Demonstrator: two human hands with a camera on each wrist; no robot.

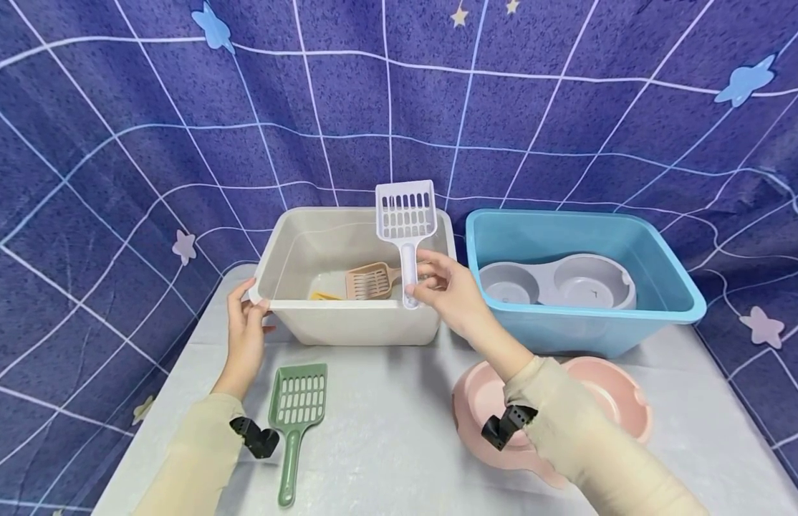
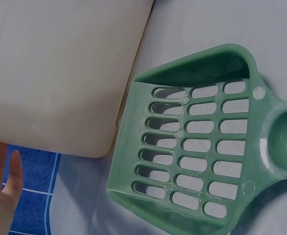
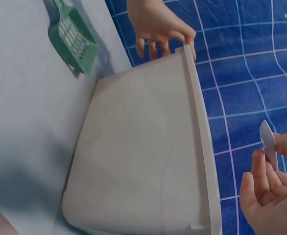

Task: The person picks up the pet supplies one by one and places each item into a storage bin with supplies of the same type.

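My right hand (image 1: pixel 447 290) pinches the handle of a pale lavender litter scoop (image 1: pixel 407 215), its slotted head raised above the right part of a beige plastic tub (image 1: pixel 347 326). At the tub's front left corner, my left hand (image 1: pixel 246 333) holds the rim between thumb and fingers. Inside the tub lie a tan litter scoop (image 1: pixel 367 283) and something yellow (image 1: pixel 324 295), mostly hidden by the front wall. A green litter scoop (image 1: pixel 299 401) rests on the table, handle toward me, near my left forearm. In the right wrist view the lavender scoop's handle (image 3: pixel 268 142) shows end-on between fingers and thumb.
To the right stands a blue tub (image 1: pixel 579 330) with a grey double pet bowl (image 1: pixel 547 283) inside. A pink double bowl (image 1: pixel 476 444) sits on the white table (image 1: pixel 373 430) in front of it, partly beneath my right forearm. A blue patterned curtain (image 1: pixel 347 93) hangs behind.
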